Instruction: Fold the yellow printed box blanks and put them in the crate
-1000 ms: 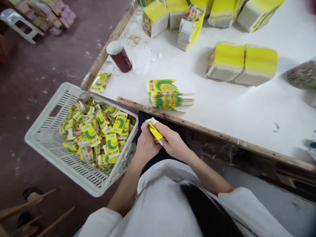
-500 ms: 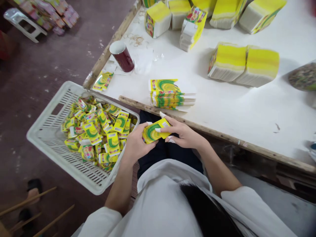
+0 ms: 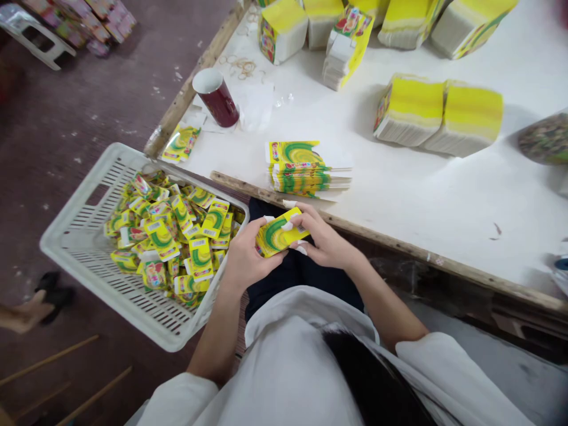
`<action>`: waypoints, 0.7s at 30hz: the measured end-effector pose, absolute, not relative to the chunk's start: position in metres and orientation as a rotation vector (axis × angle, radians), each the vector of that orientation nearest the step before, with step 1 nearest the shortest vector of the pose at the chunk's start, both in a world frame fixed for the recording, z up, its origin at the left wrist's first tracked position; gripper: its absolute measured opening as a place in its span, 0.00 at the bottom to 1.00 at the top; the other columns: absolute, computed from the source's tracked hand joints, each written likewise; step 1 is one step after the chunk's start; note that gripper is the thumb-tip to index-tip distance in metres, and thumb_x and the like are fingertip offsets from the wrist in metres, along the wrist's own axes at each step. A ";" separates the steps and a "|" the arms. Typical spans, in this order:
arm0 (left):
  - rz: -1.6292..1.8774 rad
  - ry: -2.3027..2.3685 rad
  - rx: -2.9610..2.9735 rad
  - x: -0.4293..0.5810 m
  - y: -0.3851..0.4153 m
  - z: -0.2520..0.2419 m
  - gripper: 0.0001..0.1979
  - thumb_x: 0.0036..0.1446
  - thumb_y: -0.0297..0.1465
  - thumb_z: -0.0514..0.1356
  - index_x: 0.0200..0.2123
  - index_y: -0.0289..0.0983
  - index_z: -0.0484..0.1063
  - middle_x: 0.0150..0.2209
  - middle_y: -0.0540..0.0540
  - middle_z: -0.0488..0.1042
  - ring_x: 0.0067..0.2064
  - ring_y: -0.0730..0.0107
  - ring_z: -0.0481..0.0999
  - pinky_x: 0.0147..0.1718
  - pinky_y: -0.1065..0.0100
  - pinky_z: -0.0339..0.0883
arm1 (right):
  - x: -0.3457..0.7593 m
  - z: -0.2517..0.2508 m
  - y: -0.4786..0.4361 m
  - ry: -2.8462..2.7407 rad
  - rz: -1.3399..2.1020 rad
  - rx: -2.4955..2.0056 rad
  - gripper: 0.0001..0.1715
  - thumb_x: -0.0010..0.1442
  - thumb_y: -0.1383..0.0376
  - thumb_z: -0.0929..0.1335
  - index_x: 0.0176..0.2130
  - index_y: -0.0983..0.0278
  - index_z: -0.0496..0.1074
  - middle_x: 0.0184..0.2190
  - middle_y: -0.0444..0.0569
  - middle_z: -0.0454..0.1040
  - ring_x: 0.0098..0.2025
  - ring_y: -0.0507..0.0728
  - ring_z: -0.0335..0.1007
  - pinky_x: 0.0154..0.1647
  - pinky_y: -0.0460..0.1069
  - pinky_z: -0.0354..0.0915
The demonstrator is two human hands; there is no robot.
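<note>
A small yellow-and-green carton (image 3: 277,234) is held over my lap, just off the table's front edge. My left hand (image 3: 249,255) is closed around its left end, thumb on top. On its right end, the fingers of my right hand (image 3: 326,241) grip the top and edge. White coverings show on several fingertips. Beyond my hands, a stack of flattened yellow-green cartons (image 3: 298,168) lies at the table edge. To my left, a white plastic basket (image 3: 80,236) contains many filled-out cartons (image 3: 162,239) in a loose heap.
On the white table (image 3: 399,195) stand a dark red mug (image 3: 217,99), rubber bands (image 3: 243,68), a flat yellow packet (image 3: 181,142) and bundled yellow card stacks (image 3: 437,115). A wooden strip (image 3: 377,236) edges the table. Another person's foot (image 3: 33,310) is on the floor at left.
My right hand's fingers have shifted slightly over the carton's right end, bending more. The view has drifted a little. At lower left, the other person's feet have moved.
</note>
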State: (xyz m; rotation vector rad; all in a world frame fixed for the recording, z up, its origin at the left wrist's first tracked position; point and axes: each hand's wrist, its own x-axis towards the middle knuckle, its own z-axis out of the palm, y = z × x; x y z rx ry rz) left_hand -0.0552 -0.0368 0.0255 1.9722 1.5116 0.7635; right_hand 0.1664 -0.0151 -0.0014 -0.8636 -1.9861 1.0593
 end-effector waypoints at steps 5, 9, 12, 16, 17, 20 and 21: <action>0.841 1.500 1.788 -0.047 -0.044 0.016 0.31 0.43 0.37 0.73 0.52 0.38 0.72 0.47 0.42 0.79 0.47 0.56 0.79 0.49 0.59 0.72 | 0.148 -0.007 -0.027 -1.891 1.046 -0.940 0.42 0.64 0.61 0.68 0.68 0.63 0.45 0.67 0.65 0.55 0.70 0.66 0.55 0.69 0.65 0.56; 1.462 1.451 1.065 -0.059 -0.046 0.000 0.29 0.42 0.46 0.74 0.45 0.41 0.71 0.43 0.46 0.76 0.40 0.64 0.77 0.39 0.66 0.72 | 0.152 0.000 -0.015 -1.880 0.947 -0.932 0.42 0.60 0.57 0.72 0.66 0.63 0.54 0.64 0.63 0.62 0.65 0.65 0.63 0.64 0.62 0.64; 1.791 1.354 0.420 -0.071 -0.042 -0.009 0.26 0.53 0.57 0.61 0.40 0.41 0.68 0.42 0.46 0.73 0.36 0.68 0.76 0.33 0.68 0.72 | 0.166 0.014 0.011 -1.782 0.719 -1.163 0.20 0.63 0.63 0.69 0.54 0.62 0.68 0.51 0.55 0.75 0.54 0.61 0.72 0.57 0.58 0.68; 1.591 1.334 0.131 -0.070 -0.038 -0.016 0.17 0.59 0.47 0.63 0.40 0.39 0.69 0.42 0.45 0.74 0.35 0.71 0.76 0.33 0.70 0.71 | 0.180 0.028 0.057 -1.671 0.437 -1.615 0.14 0.64 0.69 0.68 0.50 0.66 0.72 0.49 0.58 0.75 0.52 0.61 0.69 0.57 0.57 0.64; 1.556 1.320 0.130 -0.066 -0.038 -0.016 0.15 0.57 0.43 0.65 0.40 0.39 0.70 0.42 0.45 0.75 0.34 0.73 0.76 0.32 0.71 0.70 | 0.182 0.029 0.067 -1.689 0.429 -1.723 0.16 0.63 0.67 0.70 0.51 0.67 0.72 0.51 0.60 0.73 0.54 0.62 0.66 0.58 0.58 0.62; 1.527 1.283 0.223 -0.056 -0.036 -0.017 0.17 0.51 0.38 0.70 0.40 0.39 0.72 0.42 0.46 0.77 0.32 0.76 0.76 0.31 0.74 0.68 | 0.183 0.028 0.089 -1.795 0.519 -1.898 0.15 0.62 0.64 0.73 0.48 0.67 0.72 0.52 0.62 0.71 0.56 0.64 0.63 0.61 0.60 0.57; 1.517 1.280 0.269 -0.054 -0.036 -0.016 0.18 0.49 0.37 0.71 0.41 0.39 0.72 0.41 0.47 0.77 0.32 0.76 0.76 0.31 0.74 0.68 | 0.183 0.028 0.093 -1.833 0.544 -1.905 0.14 0.62 0.64 0.73 0.46 0.68 0.72 0.51 0.62 0.72 0.55 0.63 0.63 0.61 0.60 0.57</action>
